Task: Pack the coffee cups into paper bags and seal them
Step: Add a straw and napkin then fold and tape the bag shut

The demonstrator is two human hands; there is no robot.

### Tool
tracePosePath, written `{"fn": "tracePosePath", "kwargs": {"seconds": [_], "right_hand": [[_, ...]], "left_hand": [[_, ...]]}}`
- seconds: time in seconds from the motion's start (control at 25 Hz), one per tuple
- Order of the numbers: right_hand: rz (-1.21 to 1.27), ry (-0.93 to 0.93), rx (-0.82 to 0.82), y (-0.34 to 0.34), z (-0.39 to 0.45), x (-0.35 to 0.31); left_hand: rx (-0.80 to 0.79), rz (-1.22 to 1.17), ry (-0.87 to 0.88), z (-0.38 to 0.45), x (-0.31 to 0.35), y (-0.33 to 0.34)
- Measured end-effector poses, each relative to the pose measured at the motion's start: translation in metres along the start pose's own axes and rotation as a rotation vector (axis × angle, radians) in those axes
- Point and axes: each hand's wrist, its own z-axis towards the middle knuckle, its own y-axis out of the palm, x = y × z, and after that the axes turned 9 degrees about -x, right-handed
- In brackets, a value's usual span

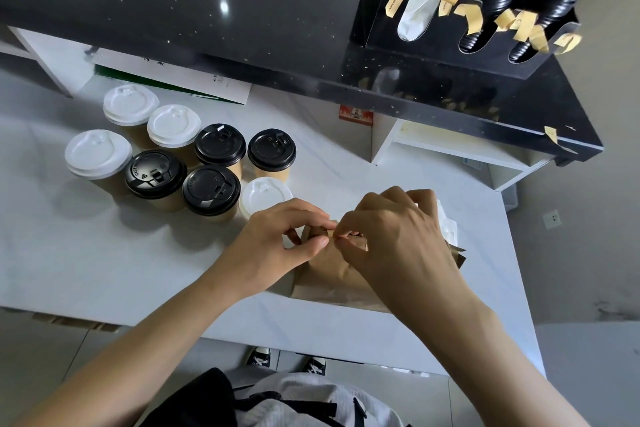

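Hands meet over the top of a brown paper bag (332, 274) that we see near the worktop's (104, 253) right edge, close to its front. Our left hand (277, 246) curls thumb and fingers round the bag's folded top; our right hand (391, 236) pinches the same fold just beside it, fingertips nearly touching the left's. Behind the right hand, a white bag (446, 222) and a bit more brown paper poke out. Eight lidded cups (180, 156) stand clustered toward the worktop's left and back: four with black lids, four with white, one white-lidded cup (265, 194) just beside our left hand. At the back, a dark shelf (242, 28) overhangs the worktop, and on its right end sits a black holder (433, 28) with lid stacks and tan tape strips (519, 24) stuck along its front.
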Motion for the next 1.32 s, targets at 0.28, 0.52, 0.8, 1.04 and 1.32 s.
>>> {"fn": "tracePosePath", "kwargs": {"seconds": [0.28, 0.52, 0.8, 1.04, 1.32], "right_hand": [[-0.157, -0.065, -0.020, 0.008, -0.013, -0.003], [-0.220, -0.151, -0.025, 0.012, -0.019, -0.002], [-0.232, -0.096, -0.029, 0.021, -0.024, -0.003], [-0.046, -0.047, 0.020, 0.014, -0.029, -0.002], [0.319, 0.049, 0.080, -0.018, -0.034, 0.018]], "left_hand": [[-0.035, 0.010, -0.081, -0.001, 0.003, -0.003], [-0.044, 0.039, -0.045, -0.001, 0.005, -0.005], [-0.120, 0.153, -0.031, 0.004, 0.005, -0.011], [-0.029, 0.326, 0.076, 0.009, 0.008, -0.002], [0.030, 0.562, 0.179, 0.006, 0.003, 0.004]]}}
